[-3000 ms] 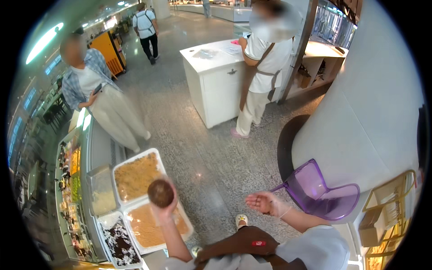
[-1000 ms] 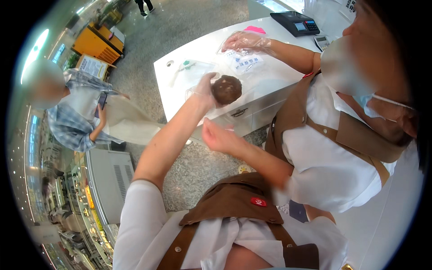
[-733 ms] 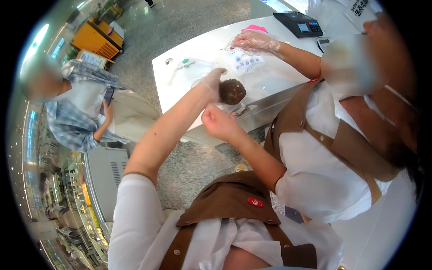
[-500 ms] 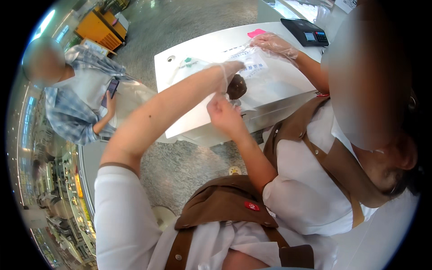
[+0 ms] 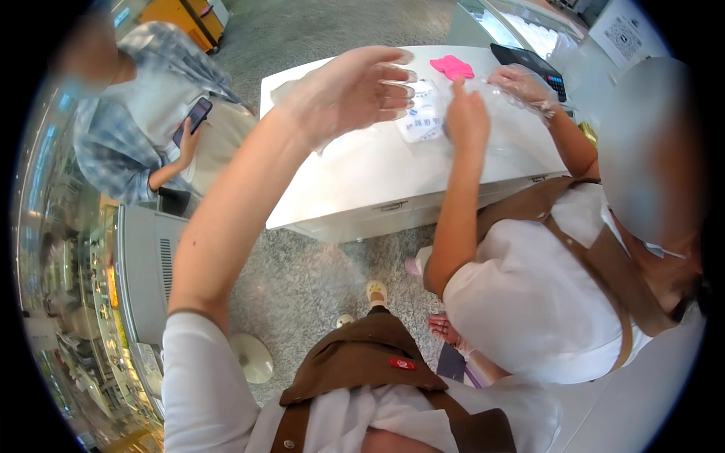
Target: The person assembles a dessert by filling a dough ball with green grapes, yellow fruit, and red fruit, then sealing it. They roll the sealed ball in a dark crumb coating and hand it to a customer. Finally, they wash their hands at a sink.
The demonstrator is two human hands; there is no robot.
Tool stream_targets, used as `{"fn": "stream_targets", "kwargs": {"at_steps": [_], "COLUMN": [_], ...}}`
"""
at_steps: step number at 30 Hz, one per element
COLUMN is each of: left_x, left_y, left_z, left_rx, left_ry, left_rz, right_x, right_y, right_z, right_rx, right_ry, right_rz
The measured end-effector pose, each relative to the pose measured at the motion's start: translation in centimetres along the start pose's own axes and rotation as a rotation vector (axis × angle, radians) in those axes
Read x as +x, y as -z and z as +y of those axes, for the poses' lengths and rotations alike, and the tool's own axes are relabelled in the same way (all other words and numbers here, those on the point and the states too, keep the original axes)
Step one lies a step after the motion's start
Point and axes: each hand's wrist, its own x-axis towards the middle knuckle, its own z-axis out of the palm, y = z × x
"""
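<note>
My left hand (image 5: 351, 90), in a clear plastic glove, is raised over the white table (image 5: 340, 177). Its fingers are stretched out, with nothing visible in them. Beside its fingertips lies a white packet with blue print (image 5: 423, 113). Low on the right, my right hand (image 5: 447, 330) hangs partly behind a co-worker's sleeve; its fingers look loosely apart and hold nothing I can see. The co-worker's bare-looking hand (image 5: 468, 117) is over the packet's right side, and their gloved hand (image 5: 521, 84) rests farther right. A bright pink cloth-like piece (image 5: 451, 68) lies at the table's far side.
A dark payment terminal (image 5: 521, 64) stands at the table's far right, near a glass case (image 5: 491, 30). Across on the left, a person in a plaid shirt (image 5: 113, 158) holds a phone (image 5: 195, 117). The co-worker (image 5: 521, 325) stands close on my right. A round pale stool (image 5: 253, 359) is below.
My left hand has lifted and opened out. The dark brown lump seen beneath it is out of sight. The co-worker's nearer hand has moved right and up. My right hand has come into view.
</note>
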Motion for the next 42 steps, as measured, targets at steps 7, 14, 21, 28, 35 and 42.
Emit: {"fn": "stream_targets", "kwargs": {"at_steps": [7,14,21,28,35,42], "left_x": [-12.8,-31.3,-55.8,-81.4,-94.9,-98.7], "left_y": [8.6,13.8,12.2,-1.0,-16.0,-16.2], "left_z": [-6.1,-14.5,-25.5,-40.6,-55.5,-59.8], "left_rx": [-0.545,-0.840,-0.942,-1.049,-1.104,-1.184], "left_ry": [-0.122,-0.435,-0.898,-1.246,-1.473,-1.627], "left_rz": [0.053,0.240,0.512,1.007,1.539,1.655], "right_x": [-7.3,-3.1,-10.2,-26.2,-40.3,-42.5], "right_y": [2.8,-15.0,-41.1,-60.9,-70.4,-79.7], "right_z": [10.7,1.3,2.4,17.0,28.7,31.5], "right_rx": [0.387,0.237,0.143,-0.110,-0.592,-0.801], "right_ry": [-0.436,-0.320,-0.357,-0.660,-0.791,-0.733], "right_rz": [-0.309,-0.566,-0.933,-1.333,-1.512,-1.533]}}
